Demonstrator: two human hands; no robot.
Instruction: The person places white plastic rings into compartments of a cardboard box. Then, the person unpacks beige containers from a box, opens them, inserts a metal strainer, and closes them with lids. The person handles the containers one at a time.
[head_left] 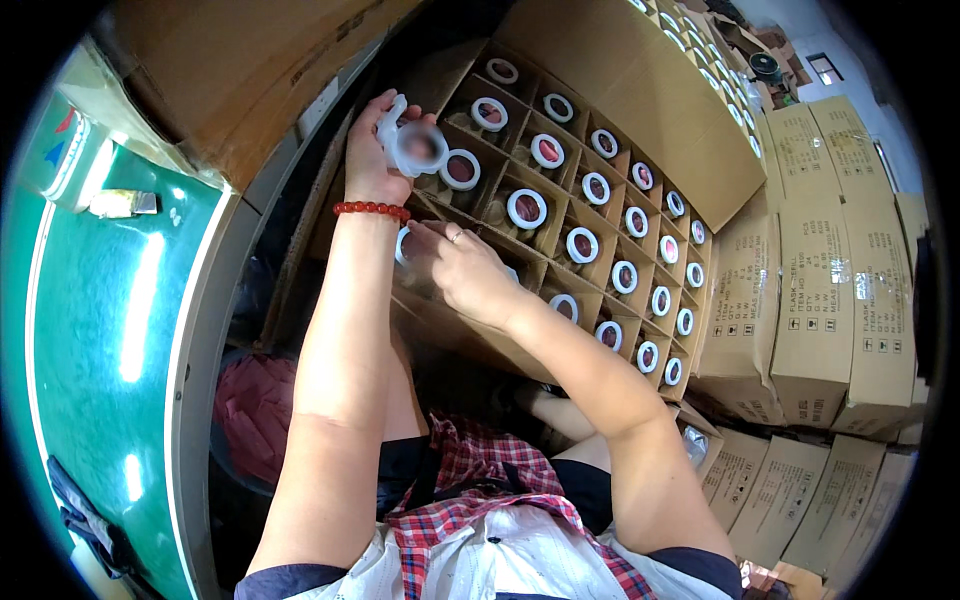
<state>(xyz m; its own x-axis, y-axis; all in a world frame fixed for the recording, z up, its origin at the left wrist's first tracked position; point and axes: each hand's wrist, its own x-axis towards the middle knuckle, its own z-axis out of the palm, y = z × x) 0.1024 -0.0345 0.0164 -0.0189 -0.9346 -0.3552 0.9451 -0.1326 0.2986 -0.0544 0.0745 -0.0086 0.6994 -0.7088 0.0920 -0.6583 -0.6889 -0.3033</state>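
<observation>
My left hand (pixel 372 160), with a red bead bracelet at its wrist, is closed around translucent white plastic rings (pixel 397 140); how many it holds I cannot tell. It is above the near left corner of a divided cardboard carton (pixel 470 335). Lower down, my right hand (pixel 468 272) reaches into a corner compartment, its fingers bent over the white ring (pixel 401 246) of a vessel there. My fingers partly hide that ring. Other compartments hold round vessels with white rings on top, such as one white-ringed vessel (pixel 526 209) near the middle, with dark or reddish openings.
A raised carton flap (pixel 640 90) separates this carton from more white-ringed vessels (pixel 715 70) behind. Closed cartons (pixel 820 270) are stacked at the right. On the left is a shiny green tabletop (pixel 110 330) with a metal edge. Dark red cloth (pixel 255 410) lies below it.
</observation>
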